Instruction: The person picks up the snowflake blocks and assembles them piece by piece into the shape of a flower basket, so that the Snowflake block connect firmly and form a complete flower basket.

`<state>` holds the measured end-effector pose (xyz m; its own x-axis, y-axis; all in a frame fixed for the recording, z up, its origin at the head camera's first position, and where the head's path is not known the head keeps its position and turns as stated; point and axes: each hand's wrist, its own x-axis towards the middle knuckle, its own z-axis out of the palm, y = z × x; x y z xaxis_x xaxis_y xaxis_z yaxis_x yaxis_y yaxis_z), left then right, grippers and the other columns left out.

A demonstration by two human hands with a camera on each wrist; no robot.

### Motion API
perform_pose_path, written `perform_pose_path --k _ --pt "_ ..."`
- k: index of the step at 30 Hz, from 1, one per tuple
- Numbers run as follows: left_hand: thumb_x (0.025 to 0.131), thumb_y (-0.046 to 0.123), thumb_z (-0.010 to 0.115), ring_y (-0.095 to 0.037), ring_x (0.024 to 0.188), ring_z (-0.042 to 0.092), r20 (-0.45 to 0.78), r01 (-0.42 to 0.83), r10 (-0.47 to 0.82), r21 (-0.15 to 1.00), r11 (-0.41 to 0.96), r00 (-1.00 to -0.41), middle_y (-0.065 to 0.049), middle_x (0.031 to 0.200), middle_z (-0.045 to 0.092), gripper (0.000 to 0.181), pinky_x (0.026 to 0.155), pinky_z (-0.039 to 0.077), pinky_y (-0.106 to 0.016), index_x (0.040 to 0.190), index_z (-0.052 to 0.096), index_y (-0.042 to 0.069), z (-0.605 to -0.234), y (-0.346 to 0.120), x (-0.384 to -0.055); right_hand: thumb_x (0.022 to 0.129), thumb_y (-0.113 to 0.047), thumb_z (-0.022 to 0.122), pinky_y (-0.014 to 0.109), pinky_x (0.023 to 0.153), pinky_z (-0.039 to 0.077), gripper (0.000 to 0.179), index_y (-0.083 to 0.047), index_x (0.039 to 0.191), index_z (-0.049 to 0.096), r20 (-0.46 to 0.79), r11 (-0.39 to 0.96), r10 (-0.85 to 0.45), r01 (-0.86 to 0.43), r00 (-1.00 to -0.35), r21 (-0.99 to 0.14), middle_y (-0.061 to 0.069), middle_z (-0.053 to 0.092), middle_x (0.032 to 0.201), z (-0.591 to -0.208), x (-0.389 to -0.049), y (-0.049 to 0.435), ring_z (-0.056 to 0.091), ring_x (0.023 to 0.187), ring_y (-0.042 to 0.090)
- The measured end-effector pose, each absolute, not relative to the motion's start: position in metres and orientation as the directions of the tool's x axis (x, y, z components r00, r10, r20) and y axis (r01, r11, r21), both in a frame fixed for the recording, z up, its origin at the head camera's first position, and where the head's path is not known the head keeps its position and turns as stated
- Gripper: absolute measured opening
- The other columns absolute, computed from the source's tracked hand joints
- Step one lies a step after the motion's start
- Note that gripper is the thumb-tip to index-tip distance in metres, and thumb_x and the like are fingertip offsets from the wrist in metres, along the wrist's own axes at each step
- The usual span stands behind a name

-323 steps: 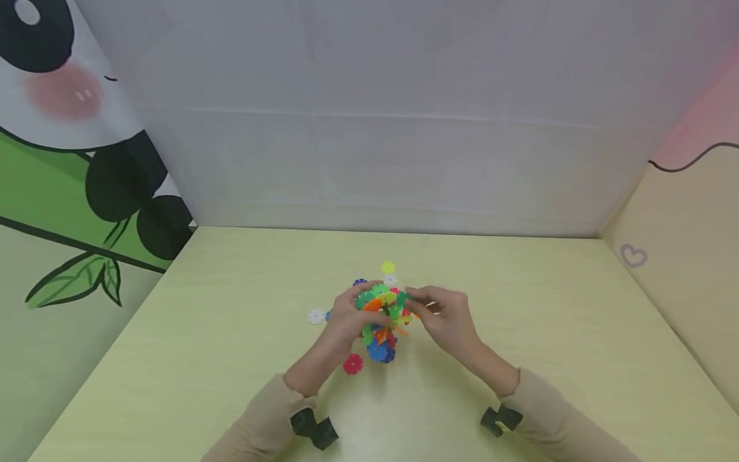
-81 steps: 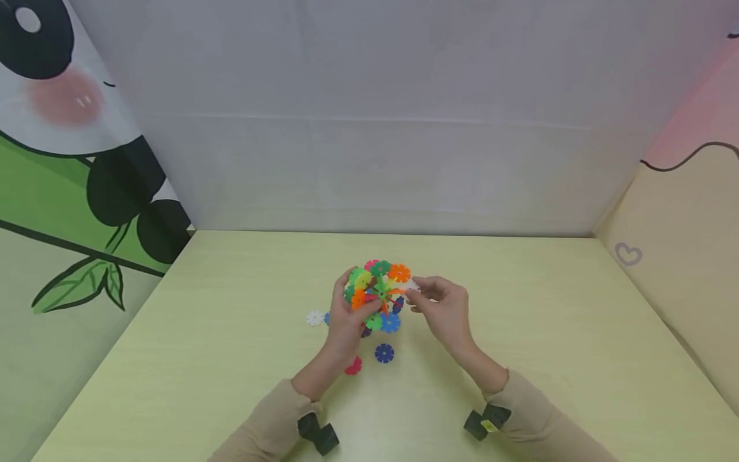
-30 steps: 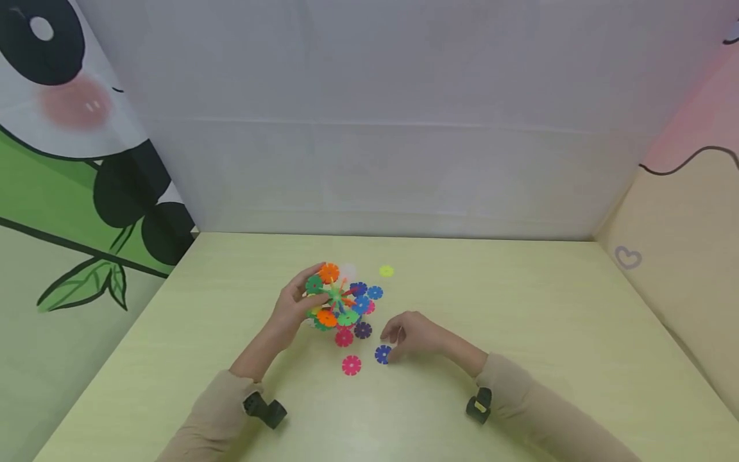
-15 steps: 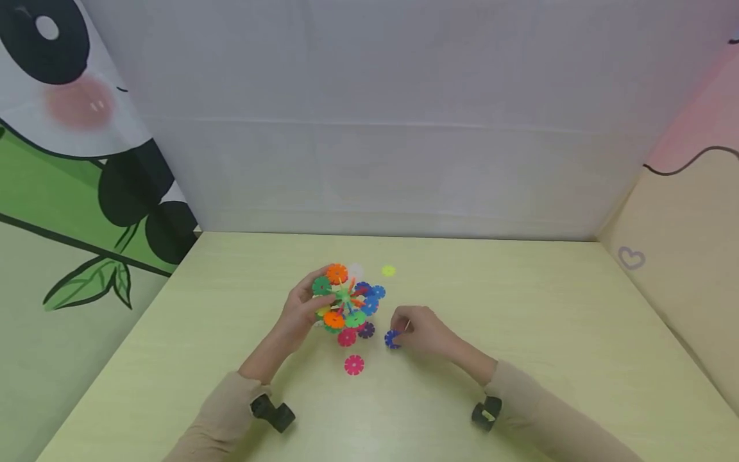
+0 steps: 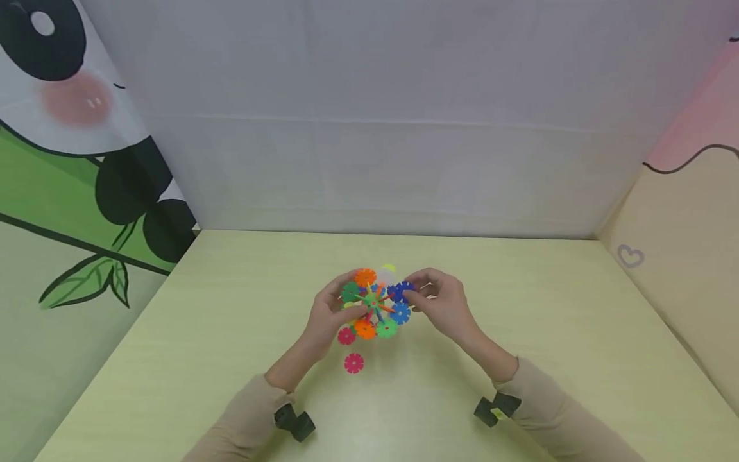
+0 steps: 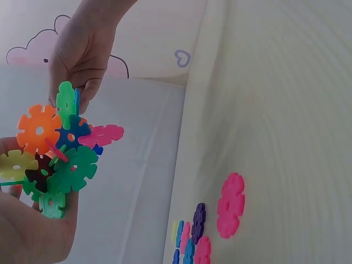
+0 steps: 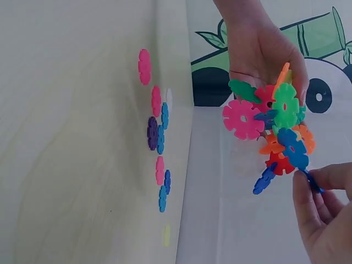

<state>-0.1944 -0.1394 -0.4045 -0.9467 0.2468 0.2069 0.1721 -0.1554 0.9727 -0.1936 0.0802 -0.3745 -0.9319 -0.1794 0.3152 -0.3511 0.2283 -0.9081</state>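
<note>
My left hand (image 5: 326,317) holds a ball-like cluster of interlocking plastic snowflake discs (image 5: 374,301) above the table. Its thumb lies across the near side, and discs in green, orange, pink and blue stick out in many directions. At the cluster's right edge, my right hand (image 5: 441,301) pinches a dark blue snowflake disc (image 5: 407,289) between thumb and fingertips. In the right wrist view that dark blue disc (image 7: 313,180) meets a blue disc (image 7: 293,148) of the cluster; whether their slots are engaged cannot be told.
A loose pink disc (image 5: 354,363) lies nearest on the table (image 5: 508,308), with another pink disc (image 5: 346,335) beyond it. In the right wrist view a purple disc (image 7: 152,133), several blue ones and a yellow disc (image 7: 166,235) lie flat. A pale wall (image 5: 404,173) stands behind.
My right hand has picked the dark blue disc off the table and raised it to the cluster. My left hand has brought the cluster rightward, after an earlier shift left.
</note>
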Motion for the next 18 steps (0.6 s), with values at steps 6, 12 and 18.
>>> perform_pose_path --k 6,12,18 --pt "0.085 -0.006 0.061 -0.019 0.100 0.057 0.247 0.209 0.267 0.964 -0.162 -0.932 -0.018 0.120 0.054 0.056 0.079 0.054 -0.031 0.138 0.044 -0.002 -0.403 -0.133 -0.190 0.083 0.007 0.069 0.034 0.061 0.057 0.016 0.008 0.098 0.065 0.318 0.252 -0.147 -0.347 -0.937 -0.903 0.013 0.062 0.082 -0.380 -0.195 0.079 0.066 0.070 0.029" --pt "0.088 0.005 0.060 -0.033 0.128 0.038 0.278 0.259 0.244 0.960 -0.108 -0.929 -0.017 0.146 0.033 0.067 0.100 0.037 -0.052 0.147 0.028 0.004 -0.401 -0.126 -0.190 0.084 0.004 0.069 0.029 0.064 0.056 0.014 0.006 0.098 0.067 0.375 0.255 -0.097 -0.387 -0.922 -0.886 0.012 0.067 0.084 -0.387 -0.194 0.077 0.066 0.072 0.025" --pt "0.090 0.011 0.060 -0.036 0.121 0.046 0.149 0.138 0.182 0.988 -0.071 -0.972 -0.017 0.144 0.035 0.070 0.097 0.043 -0.044 0.149 0.023 0.010 -0.399 -0.120 -0.191 0.084 0.003 0.070 0.024 0.066 0.055 0.014 0.005 0.098 0.068 0.487 0.212 -0.047 -0.485 -0.872 -0.848 0.012 0.069 0.086 -0.390 -0.190 0.074 0.065 0.074 0.025"
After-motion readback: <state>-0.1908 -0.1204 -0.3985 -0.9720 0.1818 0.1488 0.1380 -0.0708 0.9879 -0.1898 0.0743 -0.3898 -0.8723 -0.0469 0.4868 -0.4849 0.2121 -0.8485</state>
